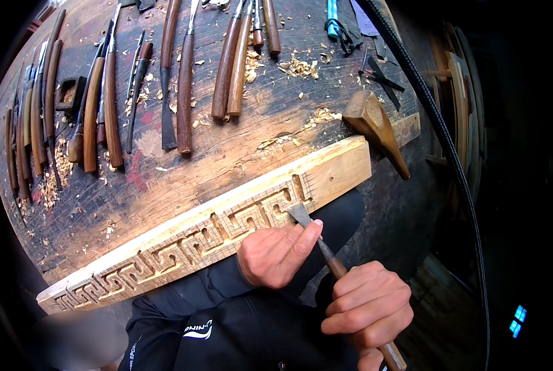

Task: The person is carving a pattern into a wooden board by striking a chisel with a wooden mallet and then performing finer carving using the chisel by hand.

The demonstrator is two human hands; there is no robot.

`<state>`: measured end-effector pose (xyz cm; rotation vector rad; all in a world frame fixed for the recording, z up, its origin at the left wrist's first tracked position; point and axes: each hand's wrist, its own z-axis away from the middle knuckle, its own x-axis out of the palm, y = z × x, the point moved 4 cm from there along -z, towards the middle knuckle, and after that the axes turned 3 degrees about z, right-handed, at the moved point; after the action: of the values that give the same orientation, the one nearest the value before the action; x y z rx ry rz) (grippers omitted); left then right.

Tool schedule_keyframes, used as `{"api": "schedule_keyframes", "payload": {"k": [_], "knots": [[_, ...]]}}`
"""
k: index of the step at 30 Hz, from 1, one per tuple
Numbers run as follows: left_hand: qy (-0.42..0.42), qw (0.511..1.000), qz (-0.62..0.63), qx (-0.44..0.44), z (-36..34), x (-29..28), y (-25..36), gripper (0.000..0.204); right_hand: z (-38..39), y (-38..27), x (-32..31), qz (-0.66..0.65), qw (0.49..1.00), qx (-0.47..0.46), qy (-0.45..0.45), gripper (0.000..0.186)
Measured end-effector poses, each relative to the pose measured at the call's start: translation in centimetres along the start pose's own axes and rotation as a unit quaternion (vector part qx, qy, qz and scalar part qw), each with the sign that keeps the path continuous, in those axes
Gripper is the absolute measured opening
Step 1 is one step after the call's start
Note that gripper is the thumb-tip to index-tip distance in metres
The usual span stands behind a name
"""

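A long pale board [338,167] with a carved, pencil-gridded key pattern lies along the bench's near edge. The flat metal blade of a wooden-handled chisel [300,213] meets the carving toward the board's right part. My left hand [276,253] rests at the board's near side, fingers closed against the chisel's metal shank just behind the blade. My right hand [366,306] is wrapped round the chisel's wooden handle, lower right of the board, with the handle's butt showing below it.
Many carving tools [184,99] lie across the worn bench [221,148] among wood shavings. A wooden mallet [369,123] lies beyond the board's right end, near black scissor-like tools [388,86]. A black cable [450,154] hangs down the right side. Boards [459,93] stand behind it.
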<state>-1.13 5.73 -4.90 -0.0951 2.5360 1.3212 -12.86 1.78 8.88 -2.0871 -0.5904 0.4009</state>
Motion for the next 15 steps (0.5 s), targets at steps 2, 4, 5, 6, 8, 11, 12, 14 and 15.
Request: {"api": "schedule_keyframes", "payload": {"k": [2,4,5,6,8,11,12,14,15], "knots": [[0.002,1.000,-0.004,-0.003,0.0,0.0,0.0,0.056,-0.2,0.2,-0.3,-0.010,1.000,-0.002,0.003,0.067],[0.001,1.000,-0.004,-0.007,-0.1,-0.1,0.1,0.056,-1.1,0.4,-0.6,-0.014,1.000,0.009,-0.007,0.065],[0.000,1.000,-0.005,-0.010,-0.2,-0.1,0.0,0.056,-1.3,0.4,-0.6,-0.016,1.000,0.015,-0.012,0.064],[0.016,1.000,-0.010,-0.006,-0.2,0.0,-0.1,0.054,-1.1,0.5,-0.7,-0.015,1.000,0.025,0.009,0.063],[0.045,0.999,-0.019,0.003,-0.2,0.4,-0.3,0.051,-0.4,0.5,-0.6,-0.011,0.998,0.045,0.051,0.062],[0.041,0.999,-0.015,-0.007,-0.5,0.4,-0.2,0.052,-1.0,0.7,-0.7,-0.008,0.996,0.057,0.070,0.064],[0.038,0.999,-0.015,-0.009,-0.6,0.3,-0.3,0.052,-1.6,0.9,-0.9,-0.020,0.997,0.053,0.042,0.062],[0.031,0.999,-0.016,-0.017,-0.7,0.1,-0.2,0.052,-2.9,1.4,-1.6,-0.048,0.998,0.046,-0.011,0.060],[0.023,0.999,-0.010,-0.029,-0.8,0.0,-0.1,0.053,-3.1,1.5,-1.7,-0.051,0.997,0.048,-0.009,0.060]]}}
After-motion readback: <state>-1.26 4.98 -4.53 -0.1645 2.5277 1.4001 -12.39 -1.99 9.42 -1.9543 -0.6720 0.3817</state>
